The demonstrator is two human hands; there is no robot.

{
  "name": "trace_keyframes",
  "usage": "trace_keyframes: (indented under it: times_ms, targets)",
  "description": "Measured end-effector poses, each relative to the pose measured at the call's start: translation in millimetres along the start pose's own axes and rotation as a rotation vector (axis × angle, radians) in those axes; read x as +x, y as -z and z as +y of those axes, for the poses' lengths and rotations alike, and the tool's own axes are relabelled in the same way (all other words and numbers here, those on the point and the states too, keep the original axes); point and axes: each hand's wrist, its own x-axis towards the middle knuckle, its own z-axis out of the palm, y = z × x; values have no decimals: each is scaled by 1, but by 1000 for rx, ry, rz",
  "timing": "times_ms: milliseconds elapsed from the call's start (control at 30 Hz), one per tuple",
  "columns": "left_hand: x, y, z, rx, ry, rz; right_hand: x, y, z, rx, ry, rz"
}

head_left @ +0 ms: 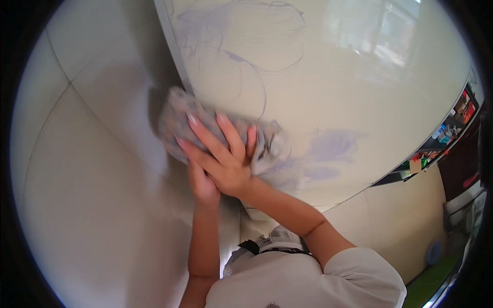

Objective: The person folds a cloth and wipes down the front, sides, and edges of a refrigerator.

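A bunched grey patterned cloth, blurred, lies over the left edge of a cream glossy board or tabletop. My right hand presses down on it, fingers spread and curved over the bundle. A pale crumpled part with dark marks shows beside the little finger; whether it belongs to the same cloth I cannot tell. My left hand is tucked under the right one, against the cloth's lower side, its fingers mostly hidden. Purple smears and thin drawn lines mark the glossy surface.
Large pale tiles fill the left side. At the right, beyond the board's edge, a dark shelf holds colourful packages. Window light reflects off the upper right of the glossy surface. A green area appears at lower right.
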Motion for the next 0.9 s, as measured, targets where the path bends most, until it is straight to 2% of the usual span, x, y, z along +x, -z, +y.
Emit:
trace_keyframes:
  times_ms: [67, 133, 233, 300, 400, 500, 567, 633, 700, 800, 867, 900]
  targets:
    - [6, 7, 0, 6, -8, 25, 6, -16, 4, -113, 122, 122]
    - [4, 12, -5, -1, 0, 91, -9, -24, 6, -225, 213, 77]
    - [-27, 38, -44, -24, 55, 254, -97, -36, 16, -397, 282, -251]
    - [-60, 63, -80, -38, 105, 359, -140, -32, 26, -321, 354, -233]
    - [-111, 105, -147, 545, 54, 423, -185, -20, 39, -185, 415, -211]
    - [-137, 103, -162, 765, 141, 403, -206, -5, 48, -96, 434, -227]
    - [-133, 82, -145, 818, 113, 324, -200, 0, 53, -59, 420, -206]
    - [-115, 51, -112, 847, 13, 208, -183, 5, 54, -41, 314, -136]
    - [-88, 6, -69, 848, -162, 51, -147, 12, 60, -6, 117, -40]
    - [-34, -71, -8, 883, -454, -115, -37, 51, 45, 32, -186, 58]
    - [-7, -113, 8, 934, -610, -173, 17, 61, 50, 92, -211, 185]
    - [-5, -122, 6, 972, -640, -191, 20, 64, 56, 39, -173, 162]
